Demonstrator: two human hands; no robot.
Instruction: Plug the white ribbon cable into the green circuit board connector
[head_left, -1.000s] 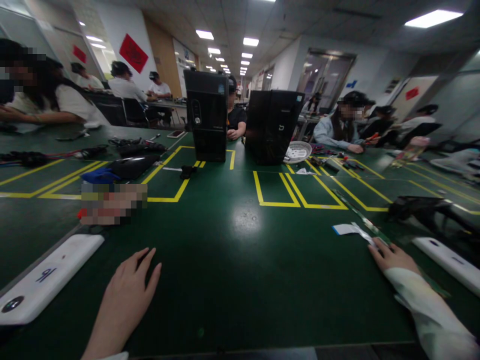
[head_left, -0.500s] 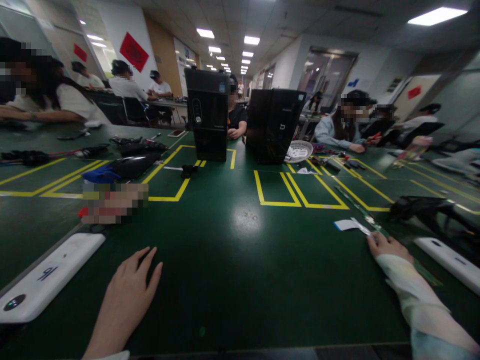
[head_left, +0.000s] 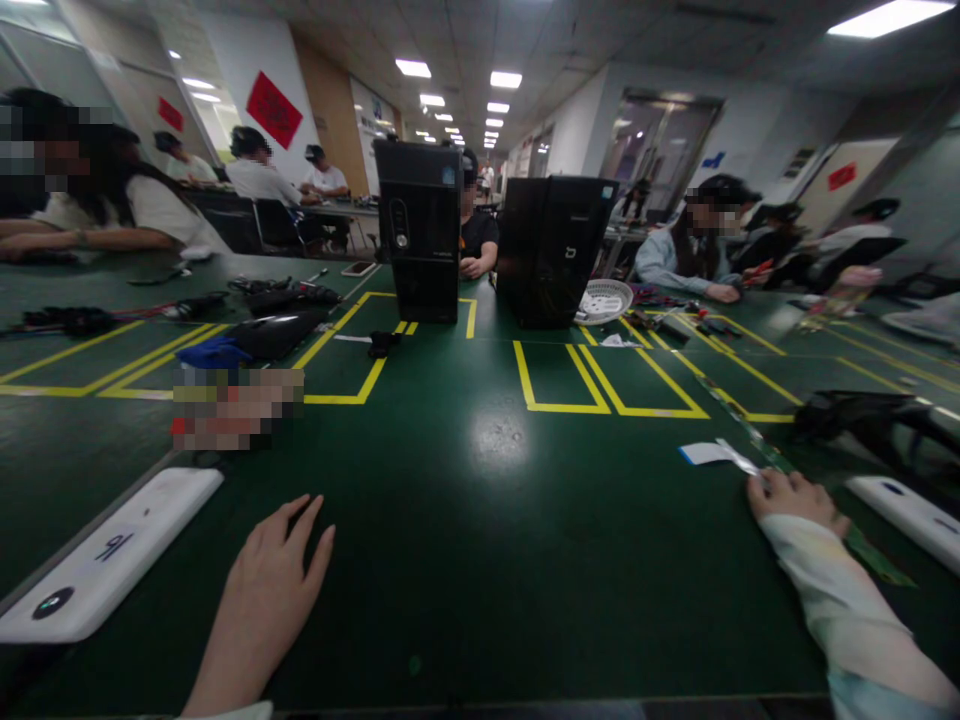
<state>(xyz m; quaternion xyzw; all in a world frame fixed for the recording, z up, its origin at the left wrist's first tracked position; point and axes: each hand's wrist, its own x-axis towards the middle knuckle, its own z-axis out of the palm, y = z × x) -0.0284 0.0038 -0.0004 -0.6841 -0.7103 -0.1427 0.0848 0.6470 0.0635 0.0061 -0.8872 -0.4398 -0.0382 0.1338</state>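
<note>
Working at the green table (head_left: pixel 487 570) favours level handling: the long green circuit strip (head_left: pixel 879 552), lying at the right beneath the right hand (head_left: pixel 799 503), is likely to flex and should be supported. The left hand (head_left: pixel 277 550) is open and empty, free to assist. The right hand is curled over the strip — whether it grips cannot be told. The white ribbon cable (head_left: pixel 705 454) — reaching the right fingertips — should not be creased.
</note>
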